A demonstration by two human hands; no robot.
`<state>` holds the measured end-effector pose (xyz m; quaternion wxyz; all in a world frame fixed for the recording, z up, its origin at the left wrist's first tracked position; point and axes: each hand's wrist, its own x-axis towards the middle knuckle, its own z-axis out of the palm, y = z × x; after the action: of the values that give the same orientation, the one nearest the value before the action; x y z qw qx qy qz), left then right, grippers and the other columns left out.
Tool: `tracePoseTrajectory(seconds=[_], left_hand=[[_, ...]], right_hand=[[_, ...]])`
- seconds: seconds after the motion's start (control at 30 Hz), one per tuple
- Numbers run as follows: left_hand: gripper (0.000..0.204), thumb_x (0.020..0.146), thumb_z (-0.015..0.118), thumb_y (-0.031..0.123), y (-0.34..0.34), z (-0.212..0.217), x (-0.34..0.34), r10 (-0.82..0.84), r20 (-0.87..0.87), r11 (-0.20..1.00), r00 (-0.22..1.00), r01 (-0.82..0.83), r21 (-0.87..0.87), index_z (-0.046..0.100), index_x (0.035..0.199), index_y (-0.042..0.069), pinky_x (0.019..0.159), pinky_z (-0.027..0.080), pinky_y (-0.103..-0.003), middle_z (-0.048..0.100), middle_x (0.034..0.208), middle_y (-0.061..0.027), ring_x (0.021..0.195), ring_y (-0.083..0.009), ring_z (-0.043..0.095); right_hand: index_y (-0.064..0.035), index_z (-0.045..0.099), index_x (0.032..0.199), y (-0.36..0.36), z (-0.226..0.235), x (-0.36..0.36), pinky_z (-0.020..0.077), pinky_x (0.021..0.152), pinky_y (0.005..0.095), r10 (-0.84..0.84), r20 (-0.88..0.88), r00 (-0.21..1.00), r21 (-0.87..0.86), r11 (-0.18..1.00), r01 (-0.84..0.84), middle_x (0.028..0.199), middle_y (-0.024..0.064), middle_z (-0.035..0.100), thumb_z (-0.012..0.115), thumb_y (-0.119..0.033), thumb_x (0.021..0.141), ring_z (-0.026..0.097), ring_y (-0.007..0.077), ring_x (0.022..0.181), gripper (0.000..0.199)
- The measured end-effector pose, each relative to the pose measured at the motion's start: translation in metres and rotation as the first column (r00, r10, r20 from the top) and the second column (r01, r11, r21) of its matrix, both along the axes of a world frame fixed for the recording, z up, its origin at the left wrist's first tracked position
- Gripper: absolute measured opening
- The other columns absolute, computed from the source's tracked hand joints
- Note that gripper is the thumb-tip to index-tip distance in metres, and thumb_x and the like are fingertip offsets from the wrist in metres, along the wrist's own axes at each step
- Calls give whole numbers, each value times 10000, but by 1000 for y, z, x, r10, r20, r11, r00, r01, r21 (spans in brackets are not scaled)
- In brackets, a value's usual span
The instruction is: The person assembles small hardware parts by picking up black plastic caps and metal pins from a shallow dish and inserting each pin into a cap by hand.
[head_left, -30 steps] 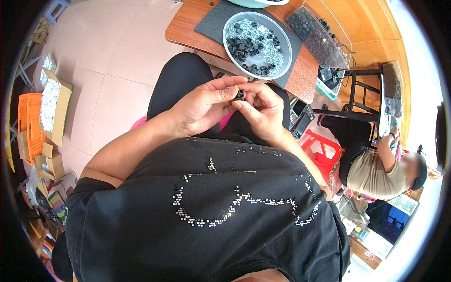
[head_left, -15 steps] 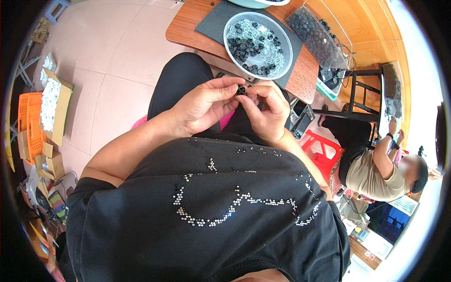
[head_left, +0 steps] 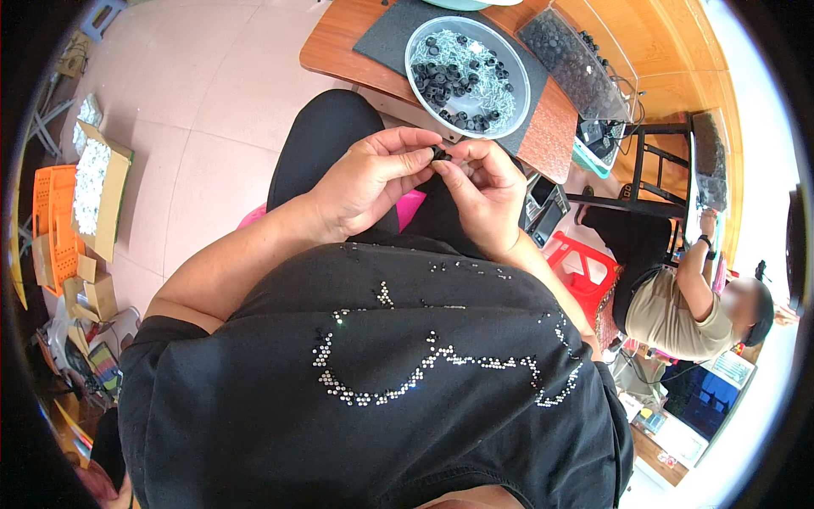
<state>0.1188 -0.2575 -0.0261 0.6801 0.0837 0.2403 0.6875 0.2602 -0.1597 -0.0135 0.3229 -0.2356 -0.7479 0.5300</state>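
Between my fingertips, above my lap, is a small round black plastic part (head_left: pixel 439 153). My left hand (head_left: pixel 373 174) pinches it from the left with thumb and forefinger. From the right, the thumb and forefinger of my right hand (head_left: pixel 483 191) close on it too; anything else in that pinch is too small to make out. Just beyond my hands stands a round translucent bowl (head_left: pixel 413 72), holding many silvery screws (head_left: pixel 500 106) and loose black plastic parts (head_left: pixel 437 85) of a similar kind.
The bowl rests on a dark mat (head_left: pixel 377 41) on a brown wooden table (head_left: pixel 326 51). Behind it is a clear bin (head_left: pixel 568 64) of black parts. A red plastic stool (head_left: pixel 585 263) and a seated co-worker (head_left: pixel 670 310) are at right. Cartons and an orange crate (head_left: pixel 59 225) stand left.
The black part has turned between my fingers, and my hands have shifted slightly. My right fingers have straightened somewhat and moved up around it.
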Motion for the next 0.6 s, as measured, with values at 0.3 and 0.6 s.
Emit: tracePoseTrajectory(seconds=[0.3,0.6], left_hand=[[191,913,539,69,2,-6,-1,44,4,998,999,-44,-40,578,1092,15,924,453,-293,597,1039,-76,984,-153,565],[198,923,534,102,5,-10,-1,26,18,999,1000,-25,-40,598,1101,44,911,447,-270,617,1063,-75,979,-139,562]], right_hand=[[17,621,946,-4,11,-2,468,587,173,20,35,999,-50,999,-18,911,67,611,674,61,777,594,65,723,182],[20,626,894,-3,8,-2,482,599,201,-4,50,999,-46,999,6,903,77,628,674,51,784,601,83,728,124]])
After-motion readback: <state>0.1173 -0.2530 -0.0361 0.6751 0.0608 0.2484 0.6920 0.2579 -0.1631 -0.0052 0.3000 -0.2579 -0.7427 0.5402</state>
